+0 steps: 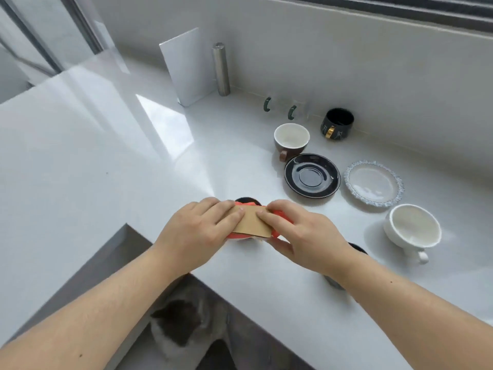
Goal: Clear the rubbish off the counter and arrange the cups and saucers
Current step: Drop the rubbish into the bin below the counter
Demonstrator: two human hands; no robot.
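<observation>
Both my hands hold a red paper cup with a brown cardboard sleeve point(252, 222) lying on its side near the counter's inner corner. My left hand point(197, 231) presses on its left end, my right hand point(301, 236) grips its right end. Further right stand a brown cup with a white inside point(291, 138), a black cup with a gold handle point(338, 122), a black saucer point(312, 175), a pale frilled saucer point(374, 183) and a white cup point(413, 232). A dark object point(333, 283) shows partly under my right forearm.
The white L-shaped counter point(106, 156) ends in an inner edge just below my hands. A white board point(186, 68) and a steel cylinder point(221, 69) lean at the back wall. Two clear glasses with green handles point(280, 109) stand by the wall. A cat point(181, 324) sits on the floor below.
</observation>
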